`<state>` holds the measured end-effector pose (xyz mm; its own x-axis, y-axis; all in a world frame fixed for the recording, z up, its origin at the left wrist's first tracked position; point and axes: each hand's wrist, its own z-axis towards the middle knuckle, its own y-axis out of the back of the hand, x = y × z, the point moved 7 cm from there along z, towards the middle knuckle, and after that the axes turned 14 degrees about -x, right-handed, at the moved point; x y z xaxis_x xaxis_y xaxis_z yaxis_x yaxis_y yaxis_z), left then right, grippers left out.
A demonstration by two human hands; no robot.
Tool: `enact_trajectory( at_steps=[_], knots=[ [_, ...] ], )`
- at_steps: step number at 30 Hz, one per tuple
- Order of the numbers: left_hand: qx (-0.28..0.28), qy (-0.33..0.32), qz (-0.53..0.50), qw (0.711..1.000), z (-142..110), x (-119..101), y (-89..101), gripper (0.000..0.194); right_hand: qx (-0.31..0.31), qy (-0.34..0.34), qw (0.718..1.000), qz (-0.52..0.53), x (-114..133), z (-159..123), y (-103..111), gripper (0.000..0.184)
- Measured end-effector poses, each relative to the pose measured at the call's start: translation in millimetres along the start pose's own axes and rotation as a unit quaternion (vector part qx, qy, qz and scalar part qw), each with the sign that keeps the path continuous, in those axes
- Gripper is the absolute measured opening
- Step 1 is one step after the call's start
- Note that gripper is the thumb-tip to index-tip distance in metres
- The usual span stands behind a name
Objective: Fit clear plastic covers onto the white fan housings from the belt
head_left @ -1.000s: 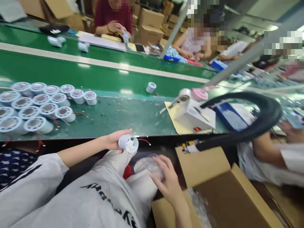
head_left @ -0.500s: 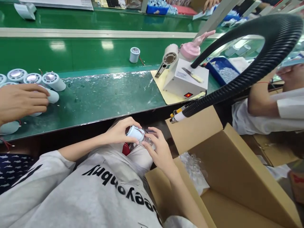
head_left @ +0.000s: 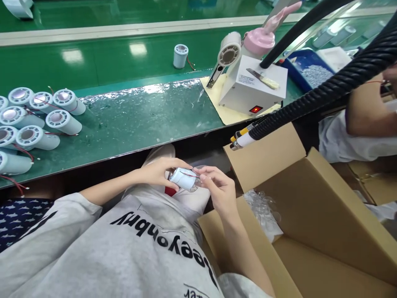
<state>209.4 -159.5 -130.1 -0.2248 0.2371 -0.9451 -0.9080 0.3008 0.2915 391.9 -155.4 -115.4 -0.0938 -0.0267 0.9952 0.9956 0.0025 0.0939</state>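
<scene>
Above my lap, my left hand [head_left: 160, 171] is closed around a light-blue cylindrical housing [head_left: 182, 178] lying on its side. Thin red and dark wires run along its top toward my right hand [head_left: 218, 186]. The thumb and forefinger of that hand pinch the wires at the housing's right end. A clear plastic piece [head_left: 194, 186] shows at this end, partly hidden by the fingers; how it is seated cannot be made out.
Several similar housings [head_left: 37, 137] with wires crowd the bench's left side. One more housing [head_left: 180, 56] stands on the green belt. A white box [head_left: 252, 89] with a knife on top, a black hose [head_left: 297, 97] and an open carton [head_left: 328, 223] holding clear plastic pieces [head_left: 263, 211] are on the right.
My right fingers have gone from spread around the housing's end to pinching the wires. Another person's hand has left the housings at the left. The view has shifted slightly.
</scene>
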Motion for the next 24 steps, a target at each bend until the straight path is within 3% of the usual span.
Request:
enact_trajectory(
  at_steps=[4, 7, 10, 17, 21, 24],
  knots=[
    [-0.028, 0.116, -0.093, 0.988, -2.6, 1.1, -2.7, 0.072, 0.056, 0.053, 0.997, -0.004, 7.1, -2.1, -0.1, 0.018],
    [-0.041, 0.192, -0.168, 0.966, -7.6, 4.2, -6.0, 0.077, 0.096, 0.138, 0.981, -0.092, 12.9, -10.5, -2.1, 0.032],
    [-0.025, 0.196, -0.177, 0.964, -9.2, 2.6, -7.6, 0.078, 0.101, 0.164, 0.976, -0.099, 14.3, -15.5, -1.0, 0.033],
    [-0.017, 0.128, -0.143, 0.981, -5.0, -12.3, -0.1, 0.074, 0.11, 0.095, 0.988, -0.052, 11.5, -13.7, 1.0, 0.035],
    [-0.006, 0.167, -0.197, 0.966, -4.0, -6.5, -4.5, 0.08, 0.082, 0.097, 0.99, -0.068, 6.7, -14.5, 7.0, 0.037],
    [-0.015, 0.2, -0.234, 0.951, 6.2, 8.7, -10.4, 0.084, 0.046, 0.082, 0.995, -0.039, -10.1, -11.1, 11.7, 0.04]
  ],
)
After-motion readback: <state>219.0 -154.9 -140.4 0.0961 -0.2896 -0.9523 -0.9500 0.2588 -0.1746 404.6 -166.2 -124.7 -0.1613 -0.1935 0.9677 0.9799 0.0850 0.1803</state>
